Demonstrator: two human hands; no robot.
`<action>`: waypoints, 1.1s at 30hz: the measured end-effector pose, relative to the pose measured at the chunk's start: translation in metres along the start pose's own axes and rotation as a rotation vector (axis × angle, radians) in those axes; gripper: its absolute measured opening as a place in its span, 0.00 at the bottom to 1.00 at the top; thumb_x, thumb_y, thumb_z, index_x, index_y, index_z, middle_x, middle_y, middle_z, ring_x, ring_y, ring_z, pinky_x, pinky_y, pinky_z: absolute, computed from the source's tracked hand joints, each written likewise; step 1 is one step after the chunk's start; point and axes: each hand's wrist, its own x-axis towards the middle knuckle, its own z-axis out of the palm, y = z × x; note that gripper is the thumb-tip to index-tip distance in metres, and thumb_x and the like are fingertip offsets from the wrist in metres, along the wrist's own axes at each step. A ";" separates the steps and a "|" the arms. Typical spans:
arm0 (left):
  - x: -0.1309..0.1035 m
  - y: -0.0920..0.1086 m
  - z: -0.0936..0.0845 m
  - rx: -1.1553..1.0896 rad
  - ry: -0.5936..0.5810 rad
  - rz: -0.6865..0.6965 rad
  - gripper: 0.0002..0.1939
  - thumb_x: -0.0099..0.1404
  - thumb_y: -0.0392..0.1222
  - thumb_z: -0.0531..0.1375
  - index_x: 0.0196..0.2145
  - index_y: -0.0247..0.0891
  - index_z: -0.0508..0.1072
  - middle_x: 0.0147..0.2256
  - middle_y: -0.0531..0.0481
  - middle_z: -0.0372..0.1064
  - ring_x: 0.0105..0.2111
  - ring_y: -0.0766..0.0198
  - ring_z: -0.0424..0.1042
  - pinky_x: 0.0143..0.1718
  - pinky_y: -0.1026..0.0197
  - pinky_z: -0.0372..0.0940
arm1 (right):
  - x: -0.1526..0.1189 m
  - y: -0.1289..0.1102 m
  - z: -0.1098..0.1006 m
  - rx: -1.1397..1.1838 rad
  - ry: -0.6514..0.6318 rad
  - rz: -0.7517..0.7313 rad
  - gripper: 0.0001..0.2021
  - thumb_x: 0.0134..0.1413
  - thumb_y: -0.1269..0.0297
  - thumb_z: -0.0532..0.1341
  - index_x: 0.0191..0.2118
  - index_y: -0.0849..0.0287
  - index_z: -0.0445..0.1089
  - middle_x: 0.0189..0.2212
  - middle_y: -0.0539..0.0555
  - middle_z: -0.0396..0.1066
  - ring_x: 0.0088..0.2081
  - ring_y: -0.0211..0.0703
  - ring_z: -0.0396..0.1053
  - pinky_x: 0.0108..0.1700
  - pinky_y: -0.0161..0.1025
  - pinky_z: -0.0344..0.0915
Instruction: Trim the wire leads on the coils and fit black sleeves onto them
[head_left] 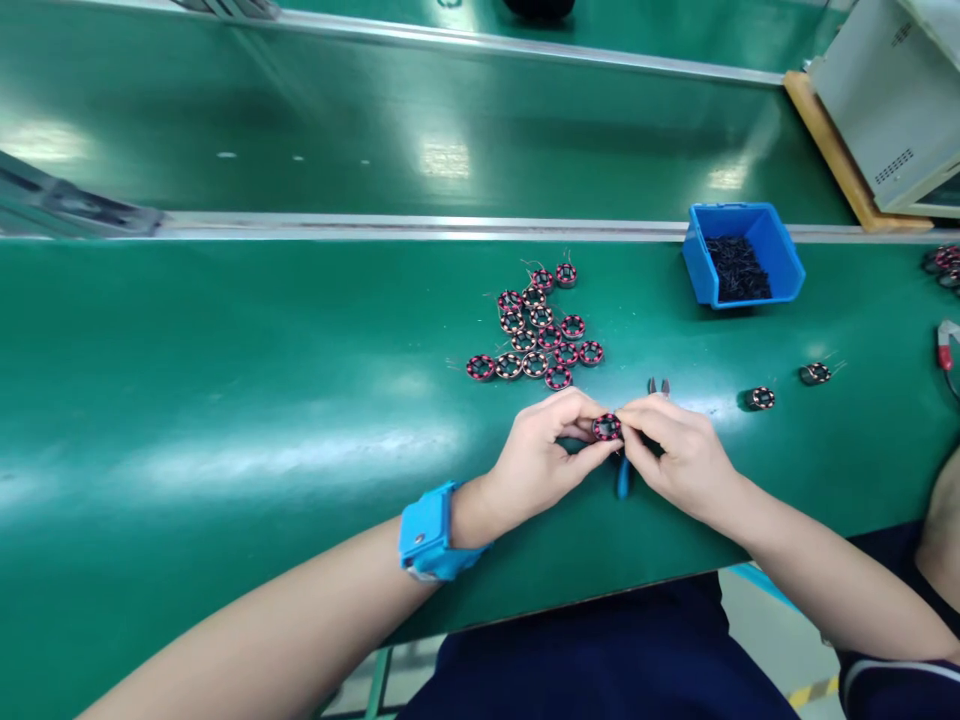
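Note:
Between my hands is a small ring-shaped wound motor stator [607, 427], with red and dark segments around an open centre. My left hand [544, 450] wears a blue wrist strap [435, 533] and grips the stator's left side between thumb and fingers. At its right edge, my right hand [671, 450] is closed in a pinch; whether a thin wire is also between the fingertips cannot be made out. Cutting pliers [659, 386] lie under my right hand, their jaws showing beyond it and a blue handle [623, 478] below. Several similar stators [535, 364] with thin wire ends sit just past my left hand.
A blue bin [784, 262] of small black pieces stands at the back right. Two stators [760, 398] lie apart on the right. Red-handled pliers [946, 345] and another person's limb [943, 530] are at the right edge. A metal rail [375, 228] crosses the green bench.

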 end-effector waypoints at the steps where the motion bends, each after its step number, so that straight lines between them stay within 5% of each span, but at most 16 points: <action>1: 0.000 0.000 0.000 0.016 0.000 0.002 0.06 0.60 0.35 0.65 0.36 0.32 0.73 0.33 0.48 0.69 0.31 0.67 0.73 0.33 0.64 0.74 | -0.002 -0.002 0.002 -0.022 -0.008 0.010 0.09 0.60 0.74 0.54 0.38 0.61 0.71 0.34 0.58 0.75 0.36 0.43 0.74 0.39 0.40 0.71; 6: 0.002 0.000 -0.001 0.248 0.014 0.088 0.07 0.61 0.37 0.64 0.37 0.34 0.72 0.33 0.49 0.71 0.27 0.69 0.70 0.27 0.68 0.70 | 0.000 -0.001 -0.005 -0.055 -0.041 -0.007 0.12 0.60 0.74 0.52 0.43 0.60 0.71 0.39 0.59 0.75 0.40 0.45 0.73 0.43 0.42 0.72; 11: 0.002 0.005 -0.014 0.687 0.008 0.164 0.13 0.63 0.39 0.63 0.45 0.36 0.70 0.42 0.44 0.71 0.26 0.68 0.70 0.30 0.63 0.70 | 0.051 0.052 -0.067 -0.341 0.297 0.097 0.12 0.57 0.72 0.55 0.44 0.61 0.72 0.41 0.61 0.74 0.44 0.49 0.72 0.50 0.48 0.68; 14: 0.010 0.022 -0.012 0.798 0.077 0.245 0.21 0.60 0.41 0.63 0.50 0.36 0.67 0.48 0.40 0.67 0.38 0.58 0.74 0.38 0.58 0.72 | 0.092 0.087 -0.099 -0.596 0.054 0.392 0.12 0.53 0.71 0.58 0.41 0.67 0.75 0.40 0.67 0.74 0.43 0.57 0.72 0.48 0.53 0.67; 17: 0.036 0.041 0.015 0.700 -0.019 0.350 0.23 0.60 0.40 0.62 0.52 0.37 0.65 0.50 0.39 0.66 0.50 0.52 0.69 0.49 0.53 0.69 | 0.119 0.102 -0.107 -0.700 -0.209 0.585 0.14 0.50 0.71 0.61 0.44 0.69 0.74 0.43 0.70 0.74 0.46 0.62 0.71 0.48 0.52 0.67; 21: 0.084 0.046 0.072 0.650 -0.386 0.400 0.27 0.60 0.31 0.56 0.57 0.34 0.61 0.60 0.34 0.57 0.58 0.46 0.60 0.54 0.44 0.62 | 0.127 0.103 -0.102 -0.698 -0.246 0.594 0.16 0.48 0.74 0.62 0.46 0.68 0.74 0.43 0.68 0.75 0.46 0.60 0.73 0.47 0.48 0.68; 24: 0.111 0.039 0.100 0.715 -0.573 0.581 0.24 0.62 0.28 0.52 0.56 0.32 0.63 0.62 0.34 0.55 0.60 0.47 0.56 0.55 0.46 0.59 | 0.125 0.106 -0.102 -0.678 -0.242 0.591 0.16 0.49 0.72 0.62 0.46 0.68 0.74 0.44 0.68 0.75 0.46 0.59 0.73 0.47 0.47 0.69; 28: 0.123 0.033 0.110 0.834 -0.707 0.601 0.18 0.65 0.29 0.50 0.51 0.33 0.68 0.51 0.39 0.68 0.50 0.52 0.67 0.47 0.53 0.63 | 0.124 0.114 -0.103 -0.634 -0.242 0.563 0.14 0.50 0.71 0.60 0.43 0.66 0.75 0.43 0.65 0.76 0.45 0.55 0.73 0.47 0.44 0.69; 33: 0.115 0.039 0.107 0.885 -0.643 0.476 0.11 0.67 0.33 0.51 0.41 0.33 0.73 0.38 0.41 0.71 0.39 0.53 0.70 0.38 0.53 0.66 | 0.122 0.119 -0.101 -0.600 -0.208 0.514 0.11 0.52 0.70 0.59 0.38 0.63 0.77 0.39 0.63 0.78 0.44 0.53 0.74 0.47 0.42 0.67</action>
